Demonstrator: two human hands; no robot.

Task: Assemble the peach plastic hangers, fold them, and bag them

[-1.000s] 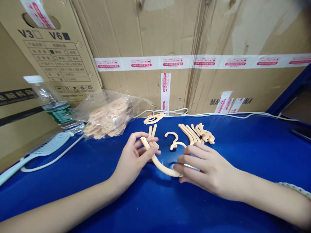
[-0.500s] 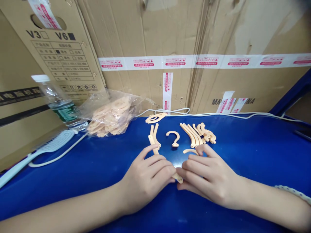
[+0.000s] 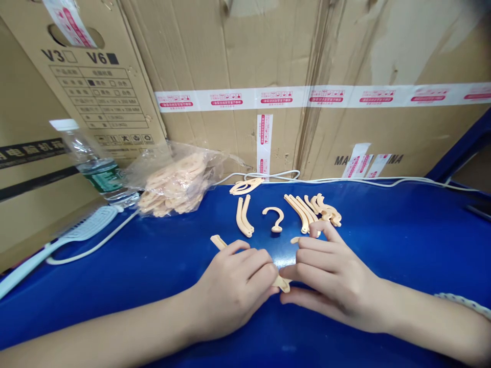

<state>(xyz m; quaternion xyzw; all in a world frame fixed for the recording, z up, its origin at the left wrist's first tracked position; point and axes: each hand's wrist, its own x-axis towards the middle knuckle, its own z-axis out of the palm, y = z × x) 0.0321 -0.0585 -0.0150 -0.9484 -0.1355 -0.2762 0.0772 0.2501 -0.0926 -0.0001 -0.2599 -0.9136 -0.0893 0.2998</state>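
A beige plastic hanger arm [image 3: 284, 282] lies in my left hand [image 3: 240, 291], closed around it. Its far end [image 3: 218, 242] sticks out past my knuckles, up and to the left. My right hand [image 3: 333, 278] has thumb and fingertips on either side of the near end, its index finger raised. Under the right fingers a beige curved tip [image 3: 294, 240] shows; whether it is held or lying there, I cannot tell. Just beyond my hands are a hanger hook [image 3: 278, 220], two hanger arms [image 3: 244, 217], several more arms [image 3: 301, 212] and a pile of hooks [image 3: 326, 208].
A clear bag of beige hanger parts [image 3: 174, 179] sits at the back left, beside a water bottle [image 3: 99, 171] and a pale blue hairbrush [image 3: 90, 225]. Folded beige pieces [image 3: 245, 186] lie near a white cable [image 3: 345, 180]. Cardboard boxes [image 3: 230, 138] wall the back of the blue table [image 3: 153, 266].
The far end of the held hanger arm has swung left, away from the two lying arms, as my left hand turned. The curved tip by my right fingers shows less.
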